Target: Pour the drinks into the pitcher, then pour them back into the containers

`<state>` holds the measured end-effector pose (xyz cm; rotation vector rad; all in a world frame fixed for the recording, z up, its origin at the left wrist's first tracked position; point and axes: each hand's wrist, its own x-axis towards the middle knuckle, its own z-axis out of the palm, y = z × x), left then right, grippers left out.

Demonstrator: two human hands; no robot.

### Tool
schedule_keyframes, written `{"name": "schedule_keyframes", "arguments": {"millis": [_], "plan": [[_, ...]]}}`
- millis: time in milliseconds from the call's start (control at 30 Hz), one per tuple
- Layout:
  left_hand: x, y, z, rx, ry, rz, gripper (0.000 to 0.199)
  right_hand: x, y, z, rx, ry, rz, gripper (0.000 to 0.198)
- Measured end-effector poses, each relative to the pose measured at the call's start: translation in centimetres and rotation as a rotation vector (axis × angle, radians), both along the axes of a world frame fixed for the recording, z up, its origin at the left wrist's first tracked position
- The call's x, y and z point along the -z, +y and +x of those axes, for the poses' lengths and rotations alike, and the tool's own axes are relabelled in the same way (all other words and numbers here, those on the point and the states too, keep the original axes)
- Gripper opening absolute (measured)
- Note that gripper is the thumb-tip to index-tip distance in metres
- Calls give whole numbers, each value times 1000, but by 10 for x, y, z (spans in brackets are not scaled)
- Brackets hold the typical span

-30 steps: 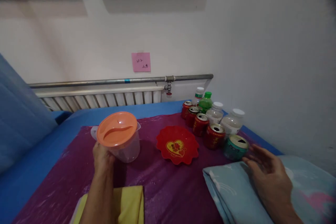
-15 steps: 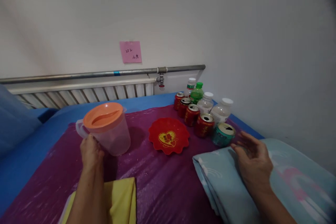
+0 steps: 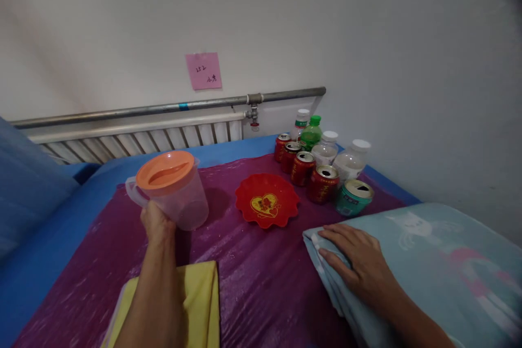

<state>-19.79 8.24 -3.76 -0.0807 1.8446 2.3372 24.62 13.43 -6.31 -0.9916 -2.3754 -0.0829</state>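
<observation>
A translucent plastic pitcher with an orange lid stands upright on the purple plastic sheet. My left hand is closed at the lower end of its handle; the pitcher partly hides the fingers. Folded light-blue fabric with a pink and white print lies at the right. My right hand rests on its near left corner, palm down, fingers stretched out. Between the hands sits a red scalloped plate with a yellow heart design. Under my left forearm lies a folded yellow cloth.
Several red cans and a teal can stand in a slanting row at the right. Behind them are clear bottles and a green-capped bottle. A radiator and a pipe run along the wall.
My right hand has come down from beside the teal can onto the folded light-blue fabric. My left hand has shifted slightly along the pitcher. The view has tilted a little.
</observation>
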Motion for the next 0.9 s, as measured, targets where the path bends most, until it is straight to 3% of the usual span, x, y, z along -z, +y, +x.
{"name": "schedule_keyframes", "arguments": {"millis": [267, 533, 733, 900], "plan": [[-8, 11, 8, -41, -44, 75, 30, -1, 2, 3, 2, -37, 23, 40], [-3, 10, 4, -25, -28, 17, 27, 0, 3, 3, -17, -3, 79, 42], [-6, 5, 10, -45, -61, 19, 26, -1, 3, 2, 6, -5, 40, 44], [-6, 7, 10, -56, -67, 127, 24, 2, 5, 3, 9, 2, 59, 41]]}}
